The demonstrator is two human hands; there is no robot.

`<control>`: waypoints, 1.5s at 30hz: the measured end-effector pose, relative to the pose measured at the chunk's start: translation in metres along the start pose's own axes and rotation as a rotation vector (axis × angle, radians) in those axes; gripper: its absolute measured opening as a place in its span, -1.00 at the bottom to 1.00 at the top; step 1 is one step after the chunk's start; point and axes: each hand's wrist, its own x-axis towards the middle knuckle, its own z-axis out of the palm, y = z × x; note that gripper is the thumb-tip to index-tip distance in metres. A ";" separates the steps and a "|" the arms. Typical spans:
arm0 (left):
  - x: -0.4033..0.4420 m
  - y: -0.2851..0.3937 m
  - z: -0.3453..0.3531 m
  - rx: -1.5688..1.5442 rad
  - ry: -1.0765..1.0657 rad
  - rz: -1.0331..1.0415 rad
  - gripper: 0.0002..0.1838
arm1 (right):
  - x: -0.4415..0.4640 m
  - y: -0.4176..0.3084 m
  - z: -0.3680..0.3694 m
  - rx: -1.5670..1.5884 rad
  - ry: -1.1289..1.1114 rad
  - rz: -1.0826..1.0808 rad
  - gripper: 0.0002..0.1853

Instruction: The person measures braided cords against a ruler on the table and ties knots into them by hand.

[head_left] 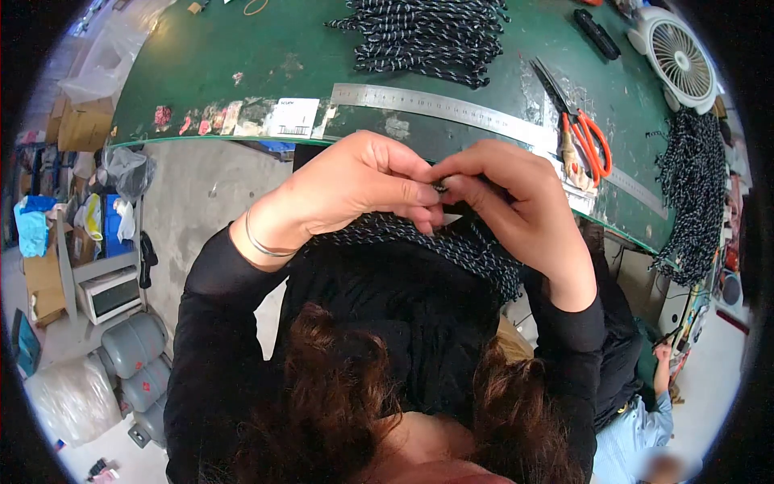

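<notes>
My left hand, with a bangle at the wrist, is pinched closed just in front of the table edge. My right hand meets it, thumb and forefinger pressed together. Between the fingertips is a small dark piece, mostly hidden, that looks like a cord end. Black-and-white speckled cords lie across my lap below the hands. Just beyond the hands, a long metal ruler rests on the green table. Orange-handled scissors lie right of my right hand, over the ruler.
A bundle of speckled cords lies at the table's far side; another hangs over the right edge. A white fan and a black object are at the upper right. Another person is at the lower right.
</notes>
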 end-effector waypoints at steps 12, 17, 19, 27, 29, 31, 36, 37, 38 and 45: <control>-0.001 -0.010 0.007 0.215 0.073 0.191 -0.86 | 0.020 0.005 0.000 -0.254 0.079 -0.430 -0.85; -0.006 -0.013 0.016 0.412 0.319 0.466 -0.81 | 0.006 0.008 0.015 0.277 0.157 0.186 -0.85; -0.003 -0.016 0.023 0.295 0.333 0.520 -0.76 | -0.002 0.012 0.015 0.508 0.127 0.264 -0.84; 0.000 -0.018 0.012 0.038 0.149 0.415 -0.69 | -0.013 0.027 0.013 0.962 0.087 0.258 -0.76; -0.002 -0.014 0.011 -0.068 0.068 0.360 -0.71 | -0.016 0.031 0.015 0.861 0.078 0.185 -0.73; -0.003 -0.014 0.010 -0.120 0.031 0.333 -0.72 | -0.016 0.035 0.015 0.813 0.070 0.147 -0.71; 0.004 -0.023 0.010 -0.215 0.072 0.331 -0.73 | -0.010 0.044 0.013 0.112 0.160 -0.295 -0.70; 0.005 -0.024 0.010 -0.198 0.092 0.337 -0.74 | -0.010 0.040 0.015 -0.025 0.215 -0.360 -0.70; 0.006 -0.025 0.011 -0.181 0.112 0.343 -0.74 | -0.009 0.036 0.018 -0.164 0.270 -0.424 -0.69; 0.012 -0.029 0.015 -0.038 0.223 0.442 -0.77 | -0.018 0.029 0.030 -0.494 0.448 -0.469 -0.75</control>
